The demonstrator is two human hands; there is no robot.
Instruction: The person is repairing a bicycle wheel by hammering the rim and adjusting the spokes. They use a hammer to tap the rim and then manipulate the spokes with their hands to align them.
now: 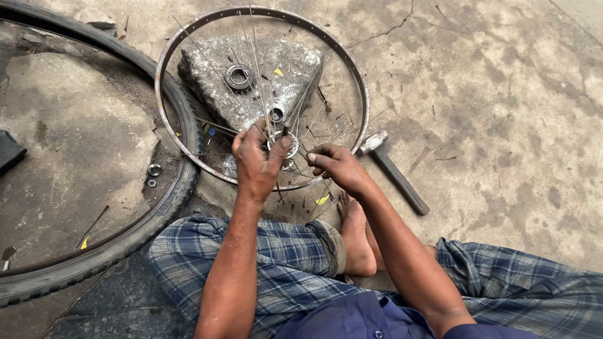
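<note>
- Cracked concrete floor (502, 94), seen from above.
- Far left: black tyre (169, 207) lying flat on the floor.
- Centre: bare metal rim (188, 31) around a grey stone block (207, 81), loose spokes (251, 56) inside.
- Left hand (254, 160): closed around the hub (289, 145).
- Right hand (336, 166): fingertips pinching a spoke.
- Right: hammer (392, 169) on the floor, just outside the rim.

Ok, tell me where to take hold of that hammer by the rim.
Probably grip the hammer around the middle of its dark handle, coming from above on the right side. It lies flat on the concrete, head near the wheel rim, handle angling away into open floor, clear of the spokes.
</note>
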